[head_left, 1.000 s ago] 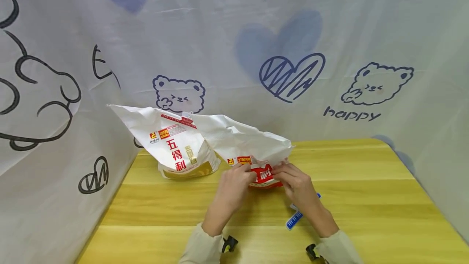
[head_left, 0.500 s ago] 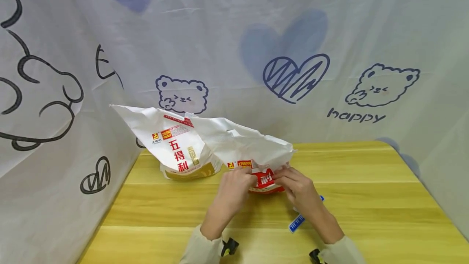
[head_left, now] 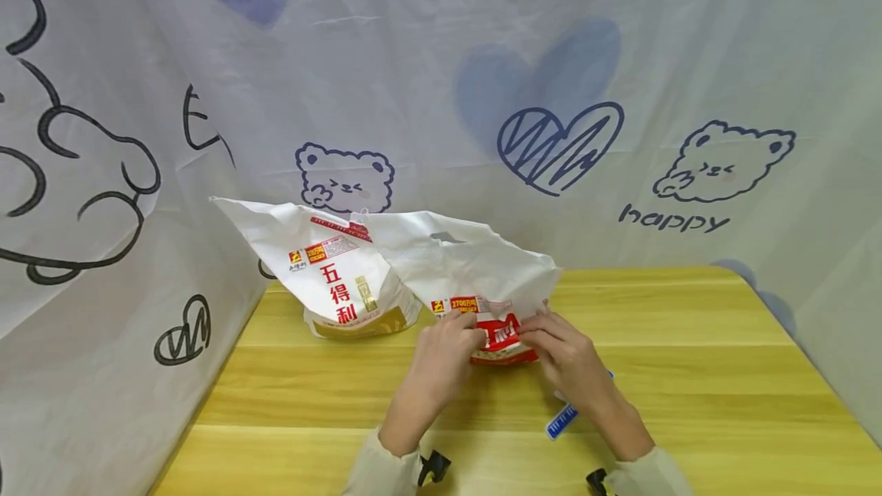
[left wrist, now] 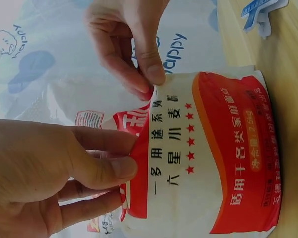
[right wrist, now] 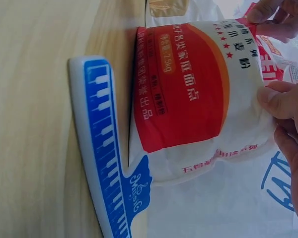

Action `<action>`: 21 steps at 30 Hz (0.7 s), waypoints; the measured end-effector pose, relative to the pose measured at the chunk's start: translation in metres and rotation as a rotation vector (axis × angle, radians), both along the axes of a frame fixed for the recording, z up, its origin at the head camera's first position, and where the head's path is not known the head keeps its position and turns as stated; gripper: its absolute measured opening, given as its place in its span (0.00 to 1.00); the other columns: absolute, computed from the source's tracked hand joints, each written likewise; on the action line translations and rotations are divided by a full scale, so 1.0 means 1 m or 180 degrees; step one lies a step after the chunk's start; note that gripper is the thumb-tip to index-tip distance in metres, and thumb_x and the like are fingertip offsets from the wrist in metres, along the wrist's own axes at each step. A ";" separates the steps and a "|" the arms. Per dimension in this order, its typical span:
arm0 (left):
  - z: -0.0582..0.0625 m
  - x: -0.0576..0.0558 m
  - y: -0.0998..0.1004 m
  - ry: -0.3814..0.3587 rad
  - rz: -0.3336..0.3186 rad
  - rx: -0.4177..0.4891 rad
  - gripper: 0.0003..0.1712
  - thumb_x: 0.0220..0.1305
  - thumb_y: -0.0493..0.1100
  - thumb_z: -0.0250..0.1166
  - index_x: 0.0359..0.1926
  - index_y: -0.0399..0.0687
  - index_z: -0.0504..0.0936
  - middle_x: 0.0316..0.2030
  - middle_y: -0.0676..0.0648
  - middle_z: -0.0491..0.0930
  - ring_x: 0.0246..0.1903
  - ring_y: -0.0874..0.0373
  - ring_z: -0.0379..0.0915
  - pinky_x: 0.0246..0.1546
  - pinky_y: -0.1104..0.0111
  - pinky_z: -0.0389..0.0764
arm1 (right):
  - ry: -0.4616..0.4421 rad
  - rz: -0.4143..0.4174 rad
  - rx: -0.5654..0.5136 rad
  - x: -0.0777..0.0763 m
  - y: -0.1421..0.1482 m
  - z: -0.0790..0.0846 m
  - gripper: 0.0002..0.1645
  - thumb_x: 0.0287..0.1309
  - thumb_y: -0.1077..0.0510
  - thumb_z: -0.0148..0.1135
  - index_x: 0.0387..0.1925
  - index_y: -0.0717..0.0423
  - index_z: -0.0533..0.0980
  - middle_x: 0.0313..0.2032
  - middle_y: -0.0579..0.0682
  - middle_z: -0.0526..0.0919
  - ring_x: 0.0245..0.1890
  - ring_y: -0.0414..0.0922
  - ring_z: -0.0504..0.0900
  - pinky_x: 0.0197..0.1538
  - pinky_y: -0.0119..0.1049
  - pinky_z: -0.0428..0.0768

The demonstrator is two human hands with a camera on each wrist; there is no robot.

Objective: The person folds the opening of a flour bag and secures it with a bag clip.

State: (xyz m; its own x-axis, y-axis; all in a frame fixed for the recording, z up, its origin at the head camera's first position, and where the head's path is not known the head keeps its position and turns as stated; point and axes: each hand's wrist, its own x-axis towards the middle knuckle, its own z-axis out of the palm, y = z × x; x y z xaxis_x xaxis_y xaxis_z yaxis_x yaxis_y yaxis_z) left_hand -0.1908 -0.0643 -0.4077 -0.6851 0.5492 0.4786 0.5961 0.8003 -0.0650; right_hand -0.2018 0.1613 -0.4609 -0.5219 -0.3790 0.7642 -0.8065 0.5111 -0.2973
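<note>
A red and white flour bag (head_left: 505,339), printed 2.5kg, stands on the table with its white upper part (head_left: 482,270) leaning back. My left hand (head_left: 443,354) pinches a fold on its front left, thumb against the front panel, as the left wrist view shows. On the right side of the same fold, my right hand (head_left: 570,358) pinches the bag between thumb and fingers. Behind and to the left sits another flour bag (head_left: 344,282), white and gold with red lettering. A blue sealing clip (right wrist: 107,129) with a piano-key print lies near my right forearm.
The wooden table (head_left: 723,373) reaches to a printed cloth backdrop (head_left: 441,60) behind and at the left. The two bags' upper parts touch or overlap. My right wrist partly covers the clip in the head view.
Both hands keep their pinch on the red flour bag. Its white upper part has shifted a little, and the handle slot shows wider. The head view has drifted slightly.
</note>
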 end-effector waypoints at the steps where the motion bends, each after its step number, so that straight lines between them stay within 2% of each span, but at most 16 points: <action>1: 0.000 0.000 -0.001 -0.0015 -0.0022 0.0035 0.18 0.42 0.24 0.73 0.26 0.54 0.88 0.33 0.56 0.83 0.37 0.57 0.80 0.22 0.67 0.80 | 0.0003 -0.0011 0.0006 0.001 0.000 0.001 0.14 0.51 0.77 0.72 0.37 0.61 0.86 0.44 0.52 0.87 0.52 0.53 0.85 0.66 0.46 0.74; 3: 0.001 -0.001 -0.003 -0.0064 -0.0085 0.0142 0.20 0.40 0.23 0.72 0.28 0.54 0.88 0.34 0.55 0.83 0.39 0.57 0.80 0.24 0.66 0.82 | 0.0005 -0.0027 0.0004 0.002 0.000 0.004 0.13 0.51 0.76 0.73 0.37 0.61 0.85 0.44 0.52 0.87 0.50 0.52 0.85 0.66 0.43 0.75; 6: 0.003 -0.002 -0.006 -0.0093 -0.0246 0.0378 0.21 0.39 0.22 0.73 0.30 0.51 0.88 0.35 0.54 0.82 0.39 0.56 0.80 0.29 0.65 0.83 | 0.0001 -0.0050 -0.0033 0.004 0.001 0.009 0.14 0.49 0.75 0.75 0.37 0.61 0.85 0.43 0.52 0.87 0.48 0.50 0.84 0.66 0.33 0.74; 10: 0.009 -0.002 -0.010 -0.0092 -0.0572 0.0811 0.19 0.45 0.21 0.73 0.34 0.47 0.88 0.38 0.50 0.83 0.40 0.55 0.81 0.38 0.66 0.84 | 0.0000 -0.0084 -0.0112 0.007 0.005 0.014 0.15 0.48 0.76 0.75 0.38 0.62 0.85 0.44 0.53 0.86 0.48 0.51 0.84 0.65 0.23 0.70; 13: 0.016 -0.003 -0.011 -0.0052 -0.0771 0.1168 0.18 0.51 0.21 0.73 0.40 0.44 0.88 0.43 0.47 0.83 0.46 0.53 0.81 0.49 0.65 0.83 | 0.0052 -0.0131 -0.0222 0.008 0.007 0.017 0.17 0.47 0.77 0.74 0.41 0.62 0.85 0.45 0.54 0.86 0.49 0.53 0.84 0.64 0.23 0.70; 17: 0.031 -0.007 -0.011 0.0051 -0.0897 0.1494 0.20 0.55 0.24 0.73 0.48 0.42 0.87 0.52 0.45 0.82 0.54 0.51 0.78 0.58 0.64 0.79 | 0.0330 -0.0147 -0.0597 0.006 0.010 0.024 0.19 0.50 0.76 0.72 0.45 0.63 0.85 0.45 0.55 0.87 0.47 0.55 0.85 0.62 0.26 0.74; 21: 0.052 -0.015 -0.007 0.0274 -0.1021 0.1699 0.25 0.57 0.26 0.73 0.56 0.42 0.84 0.58 0.42 0.79 0.60 0.48 0.74 0.65 0.64 0.73 | 0.0589 -0.0390 -0.1023 0.006 0.009 0.037 0.19 0.49 0.76 0.71 0.45 0.68 0.84 0.43 0.59 0.88 0.43 0.57 0.86 0.60 0.27 0.77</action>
State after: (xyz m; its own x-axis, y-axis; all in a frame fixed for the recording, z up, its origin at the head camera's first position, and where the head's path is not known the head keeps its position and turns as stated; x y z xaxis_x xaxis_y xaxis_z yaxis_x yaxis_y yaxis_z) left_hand -0.2054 -0.0715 -0.3559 -0.4727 0.3911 0.7897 0.8223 0.5179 0.2358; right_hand -0.1957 0.1705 -0.4238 -0.3906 -0.0483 0.9193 -0.8003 0.5114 -0.3131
